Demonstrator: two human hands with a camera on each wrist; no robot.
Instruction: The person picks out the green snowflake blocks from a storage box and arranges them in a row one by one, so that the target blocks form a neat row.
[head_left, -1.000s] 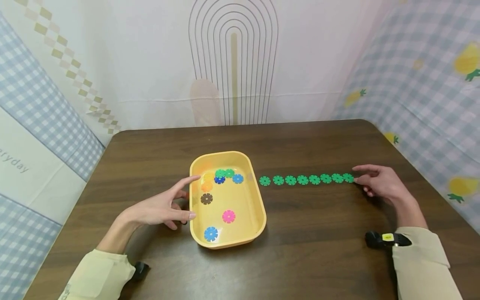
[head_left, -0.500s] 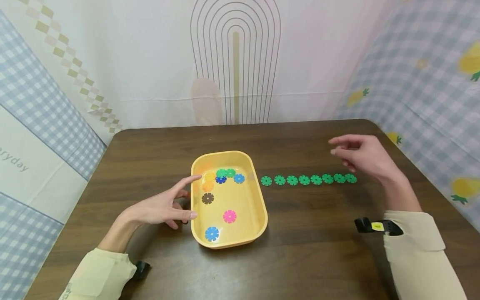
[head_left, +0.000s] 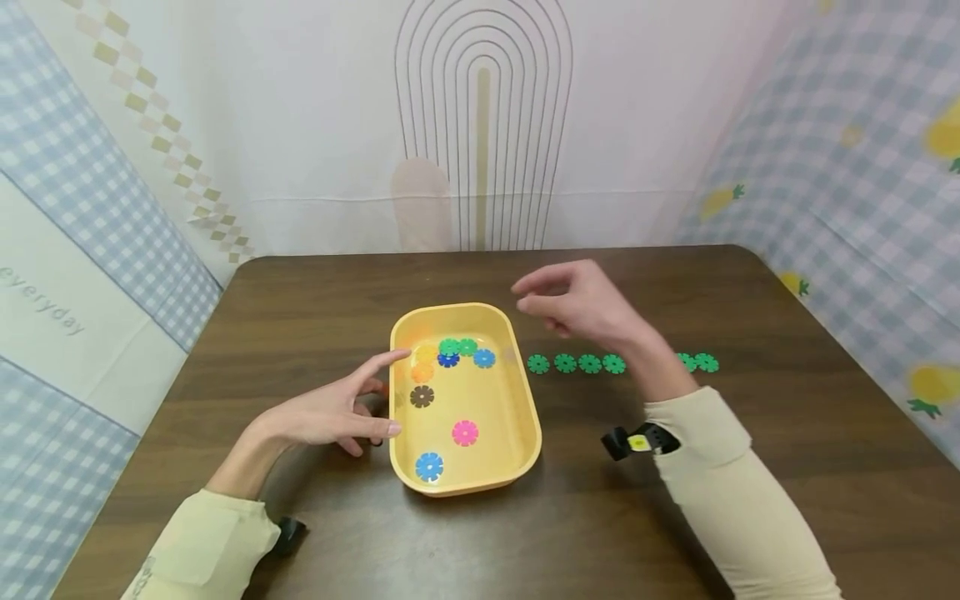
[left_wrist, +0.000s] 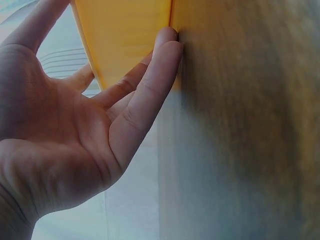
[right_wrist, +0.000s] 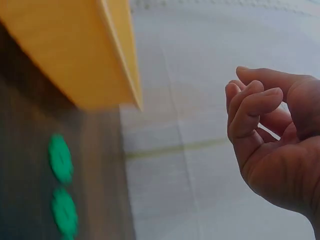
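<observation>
A yellow plastic tray (head_left: pixel 491 417) stands mid-table with several flower-shaped snowflake discs inside: a pink disc (head_left: pixel 465 432), a brown disc (head_left: pixel 422 397), a light blue disc (head_left: pixel 430 467) and others at the far end. My left hand (head_left: pixel 330 414) touches the tray's left side, its fingers spread and fairly straight. Right of the tray, green snowflake discs (head_left: pixel 590 364) lie in a row on the table, partly covered by my right forearm. Above the table near the tray's far right corner, my right hand (head_left: pixel 581 304) hovers with loosely bent fingers and holds nothing.
The brown wooden table (head_left: pixel 570 517) carries the tray and the row. Behind it hangs a white patterned cloth (head_left: pixel 322 125), with checked cloth (head_left: pixel 810 167) at the sides. Each wrist wears a black band, the right one a black wristband (head_left: pixel 637 442) with a yellow label.
My right hand has left the right end of the green row, lifted, and swung left towards the tray. My left hand has stayed at the tray. The head view has shifted slightly.
</observation>
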